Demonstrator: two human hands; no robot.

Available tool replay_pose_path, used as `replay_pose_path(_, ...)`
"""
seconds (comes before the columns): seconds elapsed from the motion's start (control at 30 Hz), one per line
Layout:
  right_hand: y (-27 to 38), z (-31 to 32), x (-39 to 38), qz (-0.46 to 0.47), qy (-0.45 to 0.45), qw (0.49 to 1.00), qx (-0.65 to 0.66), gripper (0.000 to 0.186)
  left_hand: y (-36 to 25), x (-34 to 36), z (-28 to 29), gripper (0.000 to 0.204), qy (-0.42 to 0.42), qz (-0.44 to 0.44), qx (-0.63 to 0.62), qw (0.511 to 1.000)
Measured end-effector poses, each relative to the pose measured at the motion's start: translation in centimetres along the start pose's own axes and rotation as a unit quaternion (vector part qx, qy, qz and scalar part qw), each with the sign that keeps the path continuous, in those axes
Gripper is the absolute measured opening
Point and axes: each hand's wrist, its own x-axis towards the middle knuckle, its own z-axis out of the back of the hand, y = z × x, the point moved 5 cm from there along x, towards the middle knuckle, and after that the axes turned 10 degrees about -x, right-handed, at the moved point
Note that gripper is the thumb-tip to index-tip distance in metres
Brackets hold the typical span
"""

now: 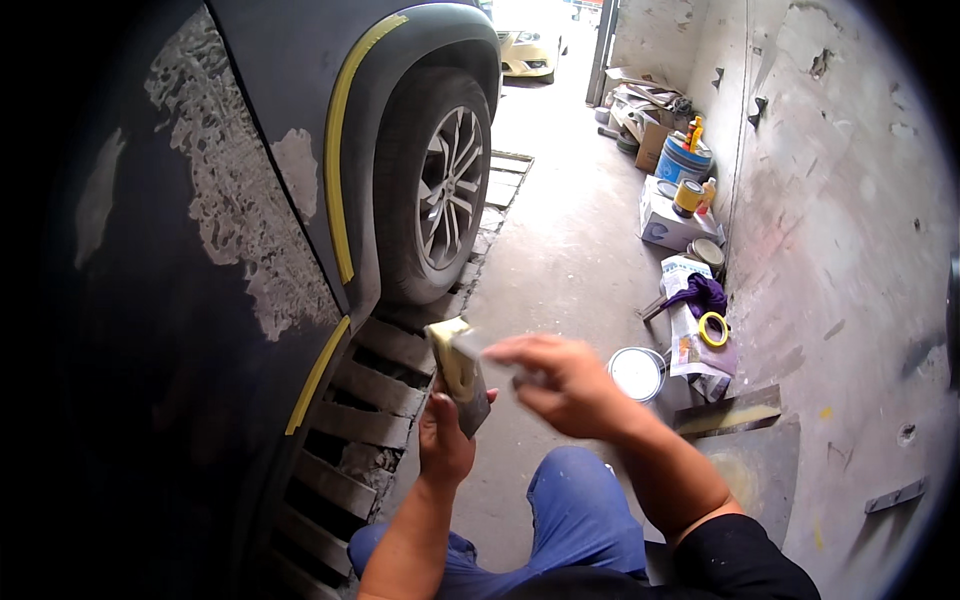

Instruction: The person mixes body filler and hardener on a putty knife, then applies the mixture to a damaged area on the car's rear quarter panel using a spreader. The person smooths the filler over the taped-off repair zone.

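My left hand (pixel 446 440) is closed round a dark flat plate (pixel 474 415) held tilted up. Yellowish filler paste (pixel 455 375) lies on its face and upper end. My right hand (pixel 560 380), partly blurred, is closed on a thin grey filler spreader (pixel 467 345) whose blade meets the paste near the plate's top. To the left stands a dark car body (pixel 170 320) with rough, uneven grey patches of filler (pixel 215 170) across a panel seam. Yellow masking tape (pixel 343 150) edges the wheel arch, and another strip (pixel 318 375) runs lower down.
The car's wheel (pixel 450 190) stands beside a slatted floor grate (pixel 375 385). Along the right wall (pixel 830 250) are a white-topped bucket (pixel 637 374), newspaper with a yellow tape roll (pixel 713 329), a purple cloth (pixel 700 294), a carton (pixel 670 222) and a blue pail (pixel 680 160).
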Motion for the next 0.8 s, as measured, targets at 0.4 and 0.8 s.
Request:
replay_pose_path(0.4, 0.4, 3.0, -0.3, 0.191, 0.058, 0.979, 0.05, 0.055, -1.0, -2.0, -2.5, 0.076, 0.207, 0.268, -0.363, 0.868)
replay_pose_path(0.8, -5.2, -1.4, -5.8, -0.126, 0.025, 0.866, 0.484, 0.044, -4.6, -0.1, -1.9, 0.075, 0.103, 0.082, -0.159, 0.978)
